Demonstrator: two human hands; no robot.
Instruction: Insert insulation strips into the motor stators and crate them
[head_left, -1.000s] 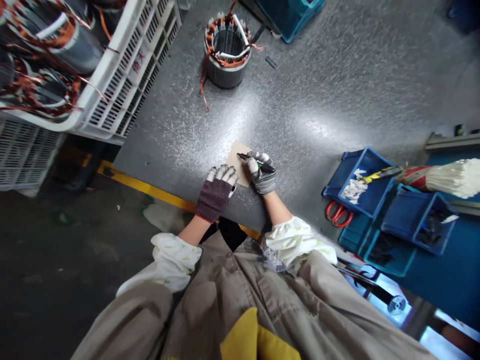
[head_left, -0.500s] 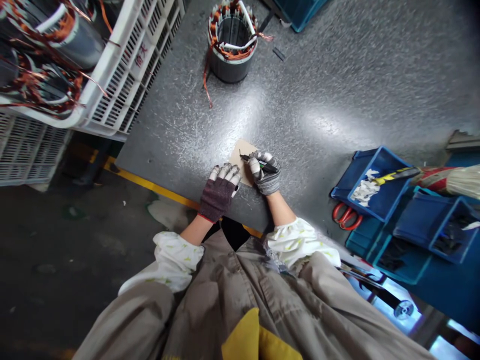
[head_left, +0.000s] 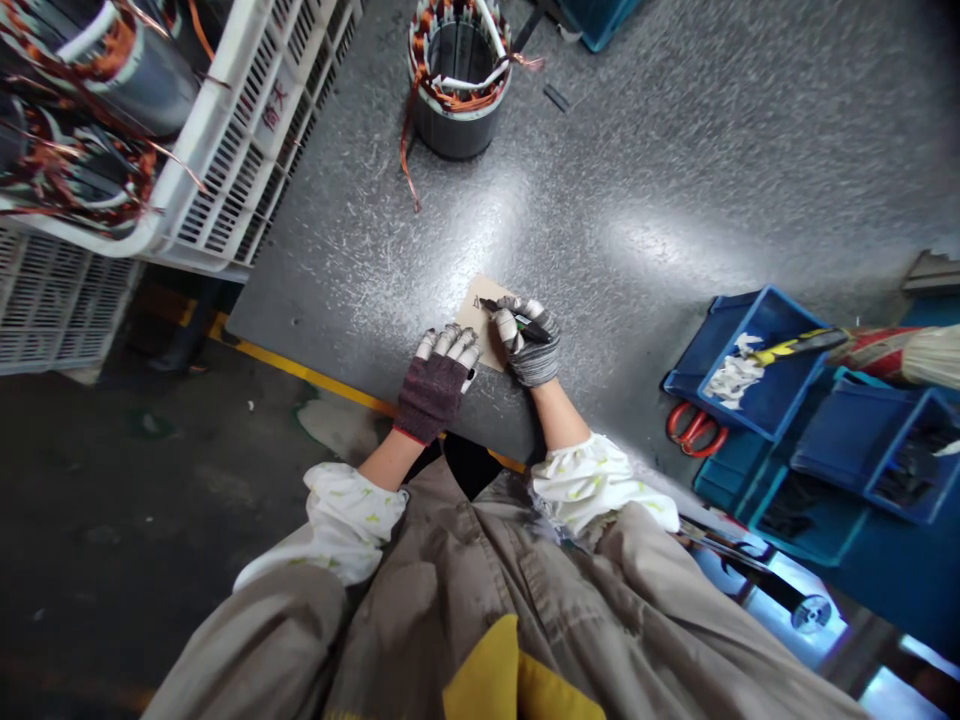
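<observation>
Right grip [head_left: 531, 345] in a gray coated work glove, pinched tight around a black-and-green marker [head_left: 525, 326], tip down on a tan cardboard tag [head_left: 480, 322]. Small dark marks on the tag beside the tip, too small to read. Left grip [head_left: 433, 385] in a maroon knit glove, flat and empty, white-coated fingertips [head_left: 450, 343] pressed together side by side and just at the tag's lower-left edge; contact with the tag impossible to tell.

Tag flat on a speckled gray tabletop [head_left: 637, 180], at 12 o'clock from the wrists and partly under the right grip. White sleeve covers [head_left: 592, 480] bunched over both forearms, beige work jacket [head_left: 465, 600] filling 6 o'clock.

At 12 o'clock, well apart from the hands, a motor stator [head_left: 457, 130] upright on the tabletop, copper windings [head_left: 409, 150] trailing over its side. At 10 o'clock, more wound stators [head_left: 142, 100] in a white plastic crate [head_left: 255, 130]. At 3 o'clock, blue plastic bins [head_left: 757, 350] holding white scraps [head_left: 735, 380], with a yellow-and-black handle [head_left: 799, 345] across one bin, and red-handled scissors [head_left: 696, 428] lying beside them. At 8 o'clock, a yellow floor line [head_left: 300, 372] along the tabletop's edge.
</observation>
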